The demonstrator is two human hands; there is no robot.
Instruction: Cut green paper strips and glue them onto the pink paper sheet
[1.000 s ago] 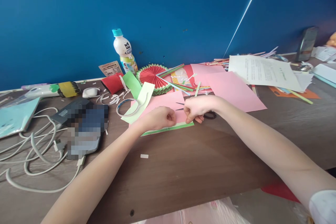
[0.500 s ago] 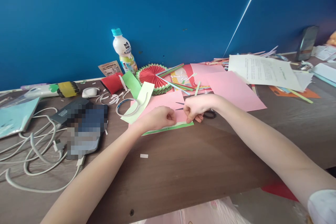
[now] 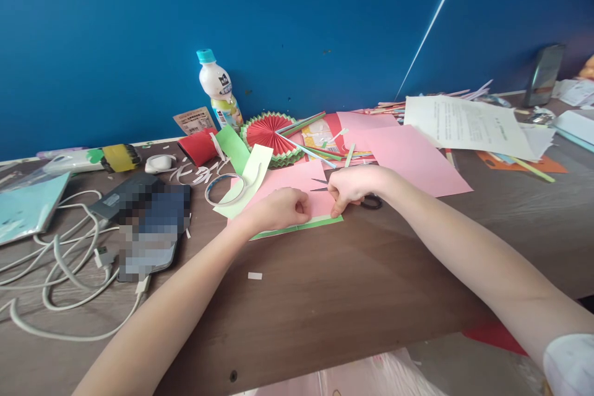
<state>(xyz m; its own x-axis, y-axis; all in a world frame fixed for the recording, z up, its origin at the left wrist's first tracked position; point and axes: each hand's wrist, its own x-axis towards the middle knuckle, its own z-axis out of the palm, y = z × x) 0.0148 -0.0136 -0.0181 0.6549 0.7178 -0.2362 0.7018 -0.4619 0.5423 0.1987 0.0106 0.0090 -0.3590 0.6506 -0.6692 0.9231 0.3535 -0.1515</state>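
Note:
My left hand (image 3: 283, 207) is closed, its fingertips down on the green strip (image 3: 297, 228) with a white band along the near edge of the pink sheet (image 3: 304, 176). At the strip's right end my right hand (image 3: 348, 189) presses its thumb on the corner, fingers curled. Scissors (image 3: 372, 202) lie beneath the right hand; their blades point left and stand apart, and one dark handle shows. Whether the right fingers grip them is hidden. Left of the pink sheet, a tape roll (image 3: 225, 190) rests on a pale green paper (image 3: 253, 174).
Behind are a red and green paper fan (image 3: 273, 137), a bottle (image 3: 220, 90) and pink papers (image 3: 417, 161). A phone (image 3: 153, 229) and white cables (image 3: 58, 260) lie left. A printed sheet (image 3: 464, 127) is at the right; a small white scrap (image 3: 255, 275) lies in front.
My right hand has shifted slightly, its lower fingers now tucked out of sight behind the thumb. My left hand stays in place.

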